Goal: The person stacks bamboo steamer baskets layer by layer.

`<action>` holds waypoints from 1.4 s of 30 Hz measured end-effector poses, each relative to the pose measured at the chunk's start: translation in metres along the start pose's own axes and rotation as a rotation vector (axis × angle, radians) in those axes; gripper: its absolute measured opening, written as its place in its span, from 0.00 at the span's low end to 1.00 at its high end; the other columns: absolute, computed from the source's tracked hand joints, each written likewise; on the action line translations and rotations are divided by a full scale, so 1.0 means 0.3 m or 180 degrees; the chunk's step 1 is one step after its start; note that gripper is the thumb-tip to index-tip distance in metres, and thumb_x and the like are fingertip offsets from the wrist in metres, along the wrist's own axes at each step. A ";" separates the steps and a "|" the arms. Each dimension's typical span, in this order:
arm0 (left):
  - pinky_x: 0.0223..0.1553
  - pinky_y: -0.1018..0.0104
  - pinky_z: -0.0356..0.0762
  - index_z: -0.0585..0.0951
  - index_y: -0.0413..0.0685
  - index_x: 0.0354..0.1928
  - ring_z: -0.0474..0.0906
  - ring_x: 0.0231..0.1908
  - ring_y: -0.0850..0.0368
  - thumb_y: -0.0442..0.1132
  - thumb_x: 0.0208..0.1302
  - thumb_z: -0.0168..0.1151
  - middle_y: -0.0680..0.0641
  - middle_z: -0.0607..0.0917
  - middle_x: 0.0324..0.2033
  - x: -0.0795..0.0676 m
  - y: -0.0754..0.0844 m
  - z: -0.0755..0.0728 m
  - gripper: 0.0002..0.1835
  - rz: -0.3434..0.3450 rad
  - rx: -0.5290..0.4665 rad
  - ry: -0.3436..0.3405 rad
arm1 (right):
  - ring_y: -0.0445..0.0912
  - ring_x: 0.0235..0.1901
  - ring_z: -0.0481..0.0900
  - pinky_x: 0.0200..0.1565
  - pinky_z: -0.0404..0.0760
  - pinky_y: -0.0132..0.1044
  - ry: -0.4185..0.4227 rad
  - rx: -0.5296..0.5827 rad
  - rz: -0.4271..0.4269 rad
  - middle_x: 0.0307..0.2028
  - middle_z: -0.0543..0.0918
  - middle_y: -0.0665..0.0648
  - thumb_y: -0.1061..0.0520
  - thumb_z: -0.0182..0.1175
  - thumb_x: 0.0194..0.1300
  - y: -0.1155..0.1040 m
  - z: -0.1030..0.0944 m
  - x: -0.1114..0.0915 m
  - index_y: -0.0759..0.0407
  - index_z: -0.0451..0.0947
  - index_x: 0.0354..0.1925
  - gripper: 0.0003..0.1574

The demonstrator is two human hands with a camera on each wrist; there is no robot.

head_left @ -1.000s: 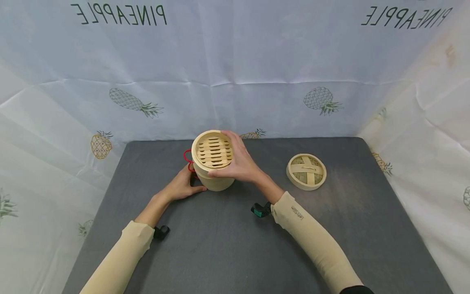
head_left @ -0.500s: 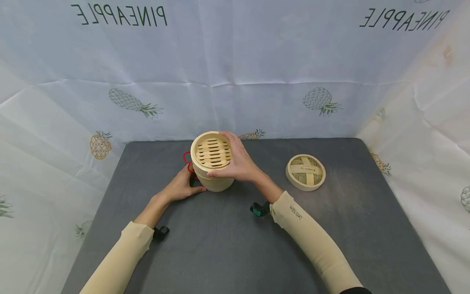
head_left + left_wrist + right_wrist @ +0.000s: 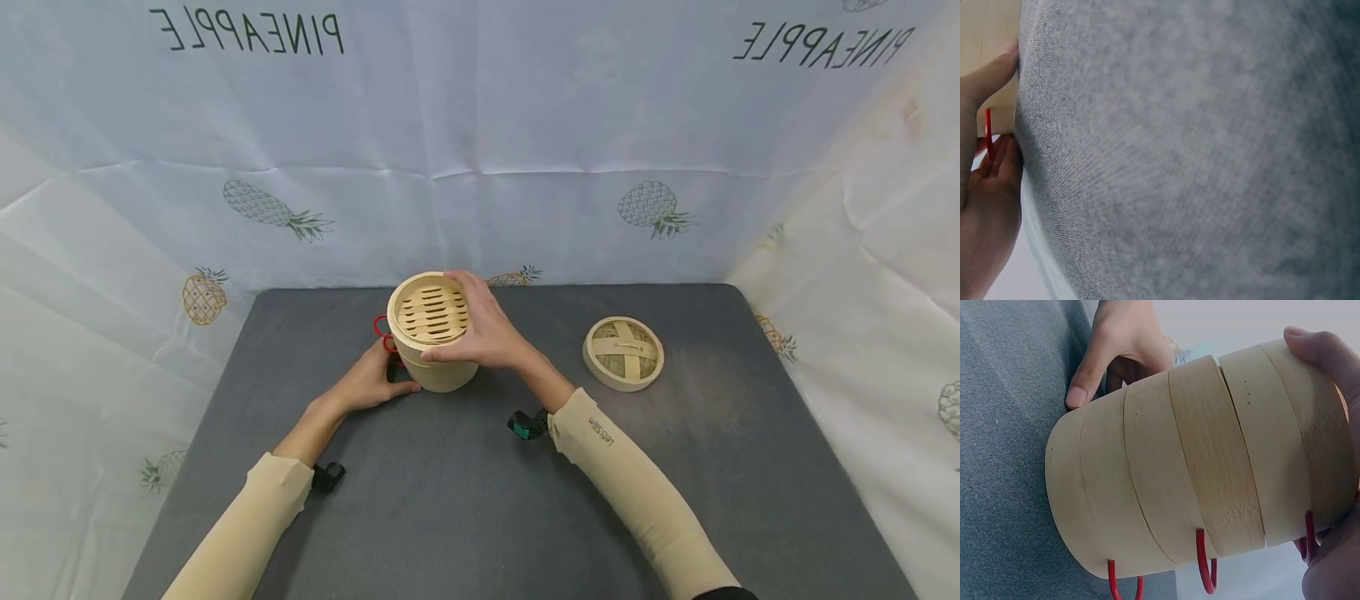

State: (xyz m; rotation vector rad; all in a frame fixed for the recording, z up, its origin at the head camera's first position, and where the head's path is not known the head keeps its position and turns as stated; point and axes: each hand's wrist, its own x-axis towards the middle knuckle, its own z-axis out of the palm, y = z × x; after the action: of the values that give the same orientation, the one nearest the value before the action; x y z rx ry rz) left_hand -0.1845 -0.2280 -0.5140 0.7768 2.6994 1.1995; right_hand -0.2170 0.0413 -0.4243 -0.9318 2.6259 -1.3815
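Note:
A stack of round bamboo steamer baskets with red side handles stands upright toward the back of the table. My right hand point(image 3: 491, 333) grips the top basket point(image 3: 432, 315), thumb on its near side and fingers over the far rim. In the right wrist view, a thin gap shows between this top basket and the middle basket point(image 3: 1179, 450) under it. Low on the stack's left side, my left hand point(image 3: 367, 379) holds the bottom basket point(image 3: 1094, 481), its thumb along the near wall. The left fingers are partly hidden behind the basket.
A bamboo steamer lid point(image 3: 622, 354) with a woven top and crossed strips lies right of the stack on the dark grey table point(image 3: 465, 508). A pineapple-print curtain point(image 3: 472, 125) hangs close behind the table's back edge.
My right hand and the top basket have shifted very slightly down and left in the head view, which itself drifts a little. My left hand stays in place on the bottom basket.

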 end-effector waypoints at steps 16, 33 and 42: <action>0.60 0.46 0.87 0.71 0.42 0.75 0.85 0.60 0.44 0.37 0.60 0.84 0.39 0.81 0.65 -0.001 -0.002 0.005 0.44 -0.0019 0.0008 -0.0026 | 0.57 0.76 0.65 0.76 0.70 0.64 -0.0228 -0.0015 0.0013 0.80 0.62 0.60 0.36 0.81 0.49 -0.002 -0.019 0.011 0.53 0.54 0.84 0.75; 0.59 0.45 0.87 0.70 0.41 0.76 0.85 0.59 0.43 0.38 0.60 0.84 0.39 0.80 0.65 -0.003 -0.003 -0.001 0.44 0.0019 0.0078 -0.0022 | 0.56 0.75 0.66 0.75 0.72 0.61 -0.0296 0.0046 0.0102 0.80 0.61 0.60 0.39 0.85 0.50 -0.007 -0.022 0.015 0.52 0.52 0.85 0.76; 0.59 0.45 0.87 0.68 0.40 0.77 0.85 0.59 0.43 0.38 0.61 0.83 0.38 0.80 0.65 -0.005 -0.002 0.005 0.46 0.0049 0.0119 0.0014 | 0.57 0.75 0.68 0.75 0.73 0.63 -0.0300 0.0078 0.0121 0.81 0.59 0.60 0.38 0.84 0.50 -0.003 -0.022 0.012 0.53 0.51 0.86 0.78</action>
State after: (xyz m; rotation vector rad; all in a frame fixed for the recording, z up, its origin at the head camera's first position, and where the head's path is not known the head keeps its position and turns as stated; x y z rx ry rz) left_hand -0.1830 -0.2279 -0.5156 0.8021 2.7317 1.1584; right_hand -0.2215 0.0440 -0.4189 -0.9154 2.5388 -1.3241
